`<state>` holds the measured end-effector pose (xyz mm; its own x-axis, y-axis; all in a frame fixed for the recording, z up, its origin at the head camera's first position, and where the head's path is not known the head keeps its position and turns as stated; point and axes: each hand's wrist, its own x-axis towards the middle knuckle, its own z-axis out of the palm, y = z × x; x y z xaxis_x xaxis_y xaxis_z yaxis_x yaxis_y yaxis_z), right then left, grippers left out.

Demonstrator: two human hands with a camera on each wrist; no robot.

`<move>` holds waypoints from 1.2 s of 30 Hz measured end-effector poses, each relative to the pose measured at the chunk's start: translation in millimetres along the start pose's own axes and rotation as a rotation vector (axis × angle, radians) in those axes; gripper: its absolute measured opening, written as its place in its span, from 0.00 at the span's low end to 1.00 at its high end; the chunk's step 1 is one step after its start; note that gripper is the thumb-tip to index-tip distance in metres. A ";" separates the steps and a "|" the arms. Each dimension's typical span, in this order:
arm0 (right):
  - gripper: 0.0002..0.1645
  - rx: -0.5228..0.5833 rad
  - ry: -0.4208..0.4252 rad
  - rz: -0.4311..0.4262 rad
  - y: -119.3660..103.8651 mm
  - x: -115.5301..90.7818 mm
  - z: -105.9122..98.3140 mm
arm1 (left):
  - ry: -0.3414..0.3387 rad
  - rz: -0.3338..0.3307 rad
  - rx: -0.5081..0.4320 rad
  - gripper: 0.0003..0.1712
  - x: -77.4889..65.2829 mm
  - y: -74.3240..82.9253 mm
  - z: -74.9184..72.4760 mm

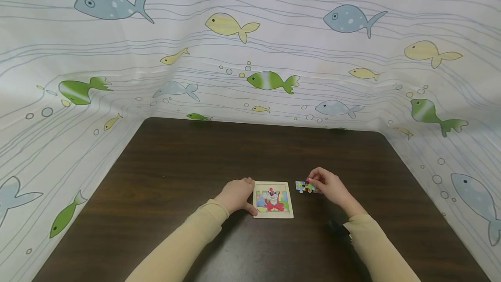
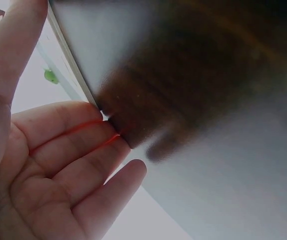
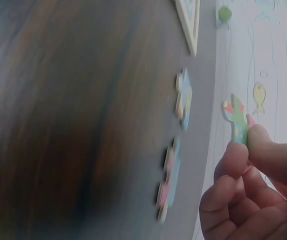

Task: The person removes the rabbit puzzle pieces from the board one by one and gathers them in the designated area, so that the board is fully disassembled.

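Observation:
My left hand [image 1: 236,196] lies along the left edge of a small square puzzle tray [image 1: 290,199], with a pale rim and a red-and-white cartoon animal picture inside. Its fairly straight fingers touch the far part of that edge, and the thumb is at the near corner. In the left wrist view, fingertips [image 2: 126,142] meet the tray's side. My right hand [image 1: 328,186] pinches a green jigsaw puzzle piece [image 3: 238,122] between thumb and index finger, raised off the table. Below it, two other puzzle pieces [image 3: 184,100] lie on the table, right of the tray.
The dark wood table [image 1: 188,156] has a rounded far edge. A white curtain [image 1: 274,55] printed with fish rises behind the table and along both sides. A blurred dark shape [image 1: 338,229] shows beside the right sleeve; I cannot tell what it is.

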<state>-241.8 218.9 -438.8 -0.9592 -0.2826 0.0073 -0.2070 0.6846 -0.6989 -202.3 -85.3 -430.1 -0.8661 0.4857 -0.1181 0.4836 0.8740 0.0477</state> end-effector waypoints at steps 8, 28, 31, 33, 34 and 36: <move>0.08 -0.016 0.023 0.045 15.5 -8.4 -14.1 | -0.003 -0.001 -0.017 0.56 1.0 -0.4 -0.1; 0.12 -0.077 0.046 0.198 39.8 -17.3 -36.7 | -0.010 -0.014 -0.006 0.57 0.5 -1.9 -1.1; 0.11 -0.112 0.034 0.201 42.2 -18.9 -38.6 | -0.015 -0.015 0.003 0.57 0.1 -0.9 -1.8; 0.11 -0.131 0.031 0.206 43.1 -19.7 -38.9 | -0.019 -0.014 0.004 0.57 0.1 0.0 -2.0; 0.10 -0.139 0.031 0.210 43.4 -20.1 -38.7 | -0.021 -0.013 0.005 0.57 0.0 0.6 -2.1; 0.10 -0.153 0.039 0.212 43.4 -20.3 -38.2 | -0.022 -0.010 0.007 0.57 0.0 1.6 -1.9</move>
<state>-238.7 280.0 -442.0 -0.9903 -0.0978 -0.0984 -0.0242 0.8203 -0.5714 -201.8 -83.9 -428.2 -0.8679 0.4765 -0.1406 0.4759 0.8786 0.0398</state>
